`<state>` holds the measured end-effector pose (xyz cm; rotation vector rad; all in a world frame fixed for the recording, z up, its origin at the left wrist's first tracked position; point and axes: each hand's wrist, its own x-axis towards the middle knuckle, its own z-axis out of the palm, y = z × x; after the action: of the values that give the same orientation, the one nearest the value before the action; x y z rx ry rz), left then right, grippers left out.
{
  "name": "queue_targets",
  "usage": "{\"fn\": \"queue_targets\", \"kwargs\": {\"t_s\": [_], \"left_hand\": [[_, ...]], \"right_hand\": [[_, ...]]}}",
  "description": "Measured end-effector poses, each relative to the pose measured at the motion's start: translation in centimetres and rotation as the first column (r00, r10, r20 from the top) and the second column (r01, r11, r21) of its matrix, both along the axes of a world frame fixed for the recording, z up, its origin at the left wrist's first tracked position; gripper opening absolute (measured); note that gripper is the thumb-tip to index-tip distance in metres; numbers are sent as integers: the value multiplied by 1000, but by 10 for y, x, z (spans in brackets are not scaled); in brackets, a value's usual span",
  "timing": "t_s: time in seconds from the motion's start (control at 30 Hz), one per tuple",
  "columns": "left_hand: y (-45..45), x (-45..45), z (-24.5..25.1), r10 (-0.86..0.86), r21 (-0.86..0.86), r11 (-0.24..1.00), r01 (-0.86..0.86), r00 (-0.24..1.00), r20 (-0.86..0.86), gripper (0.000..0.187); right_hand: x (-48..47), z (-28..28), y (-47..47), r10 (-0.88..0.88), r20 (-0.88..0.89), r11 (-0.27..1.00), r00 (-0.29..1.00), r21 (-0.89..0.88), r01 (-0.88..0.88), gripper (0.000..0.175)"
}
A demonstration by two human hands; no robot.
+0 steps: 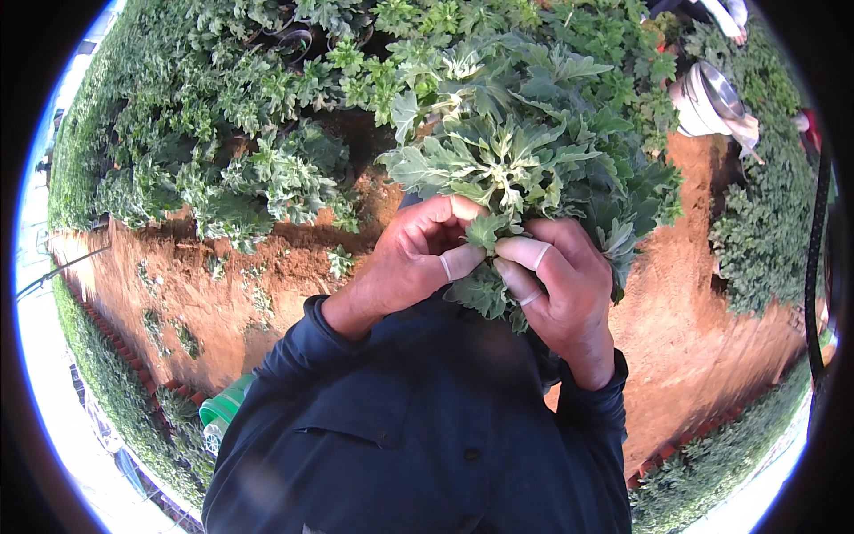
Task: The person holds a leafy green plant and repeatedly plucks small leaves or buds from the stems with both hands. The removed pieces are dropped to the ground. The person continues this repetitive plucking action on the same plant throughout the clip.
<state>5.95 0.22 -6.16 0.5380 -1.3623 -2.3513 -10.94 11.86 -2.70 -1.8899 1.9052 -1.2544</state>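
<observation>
Close in front of my chest stands a bushy chrysanthemum-like plant (pixel 507 160) with lobed grey-green leaves. My left hand (pixel 417 250) comes in at its near side, thumb and fingers closed around a small leafy shoot (pixel 486 230). From the other side my right hand (pixel 567 274) pinches the same shoot just below, so the fingertips of both hands nearly meet. Pale finger covers (pixel 464 261) wrap my left thumb and two digits of my right hand. Lower leaves (pixel 482 290) hang beneath the fingers. The stem at the pinch is hidden.
Dense rows of similar potted plants (pixel 220 133) fill the far left. Bare brown soil (pixel 694 320) forms a path, with plucked leaves (pixel 260 300) scattered leftward. White buckets (pixel 700 103) stand at upper right, near another person's arm (pixel 727 20). A green container (pixel 227 404) sits at lower left.
</observation>
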Motion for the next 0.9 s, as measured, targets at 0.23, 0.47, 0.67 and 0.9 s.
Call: {"fn": "queue_targets", "kwargs": {"t_s": [0.23,0.47,0.67,0.9], "left_hand": [[-1,7,4,43,-133,991,-34,997,64,28],[-14,2,16,28,-783,615,94,990,141,35],[-18,3,26,-108,-267,958,108,994,16,52],[-14,-2,26,-71,-228,972,57,996,-53,50]], "right_hand": [[9,-4,2,-316,232,901,920,-230,368,28],[5,-3,1,-332,134,941,934,-14,337,44],[6,-5,1,-297,140,943,945,-114,313,33],[12,-10,3,-260,112,941,959,-194,277,27]]}}
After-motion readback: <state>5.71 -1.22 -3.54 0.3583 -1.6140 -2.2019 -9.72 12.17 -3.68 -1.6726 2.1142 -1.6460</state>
